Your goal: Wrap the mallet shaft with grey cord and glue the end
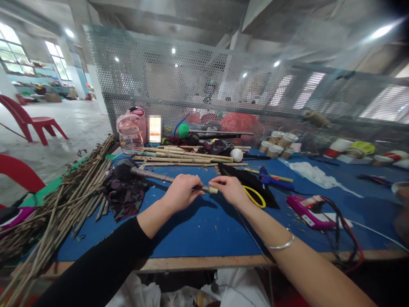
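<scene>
My left hand (182, 192) is closed round a stick (156, 175) wrapped in greyish-brown material, held slantwise above the blue table. At the stick's far left end sits a dark round ball (124, 169), with dark patterned cloth (124, 196) hanging beneath it. The pale, bare tip of the stick pokes out past my left fingers. My right hand (231, 189) pinches beside that tip, thumb and fingers together; whether a thin strip is between them is hidden. A thin dark strand (251, 230) runs down from below my right wrist to the table edge.
Bundled twigs (73, 192) cover the left side. Pale sticks (191, 157) and a white ball (237, 154) lie behind the hands. To the right are a yellow ring (255, 197), a blue glue gun (271, 179) and a magenta device (309, 215) with cables. A perforated metal screen (185, 81) stands behind.
</scene>
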{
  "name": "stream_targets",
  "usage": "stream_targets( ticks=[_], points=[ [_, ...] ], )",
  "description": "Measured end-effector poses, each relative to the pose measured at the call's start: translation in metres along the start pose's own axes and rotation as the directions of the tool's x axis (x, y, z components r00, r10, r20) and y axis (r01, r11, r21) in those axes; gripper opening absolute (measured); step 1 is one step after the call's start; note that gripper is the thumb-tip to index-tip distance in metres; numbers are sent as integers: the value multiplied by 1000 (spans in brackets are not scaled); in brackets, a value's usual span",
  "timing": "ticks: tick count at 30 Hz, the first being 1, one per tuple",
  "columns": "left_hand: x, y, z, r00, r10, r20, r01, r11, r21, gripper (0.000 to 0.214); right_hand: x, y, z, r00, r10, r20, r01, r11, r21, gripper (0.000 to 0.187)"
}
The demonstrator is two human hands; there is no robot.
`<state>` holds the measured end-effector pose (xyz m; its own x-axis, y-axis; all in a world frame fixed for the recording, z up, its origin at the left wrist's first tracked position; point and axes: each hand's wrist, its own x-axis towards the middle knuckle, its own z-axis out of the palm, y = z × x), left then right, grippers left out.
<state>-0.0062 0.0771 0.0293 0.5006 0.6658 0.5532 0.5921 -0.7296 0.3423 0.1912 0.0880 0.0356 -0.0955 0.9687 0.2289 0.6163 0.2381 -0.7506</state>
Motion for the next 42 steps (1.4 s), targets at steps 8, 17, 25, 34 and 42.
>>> stream_targets(
  ticks=[8,17,25,34,42],
  points=[
    [1,-3,4,999,-50,12,50,998,42,13,-71,-19,17,931,-327,162,364,865,-345,25],
    [0,3,2,999,11,38,-11,1000,-4,13,-14,-21,-17,928,-355,-111,327,922,-208,15],
    [1,-1,0,999,-43,8,42,998,35,12,-39,2,16,985,-88,148,118,970,-210,20],
    [1,0,3,997,15,70,-14,1000,-13,9,-57,-39,-6,868,-489,83,484,801,-352,26],
    [1,3,-1,999,19,38,-18,999,-27,12,-8,2,-8,996,-61,-69,52,992,-117,18]
  ],
)
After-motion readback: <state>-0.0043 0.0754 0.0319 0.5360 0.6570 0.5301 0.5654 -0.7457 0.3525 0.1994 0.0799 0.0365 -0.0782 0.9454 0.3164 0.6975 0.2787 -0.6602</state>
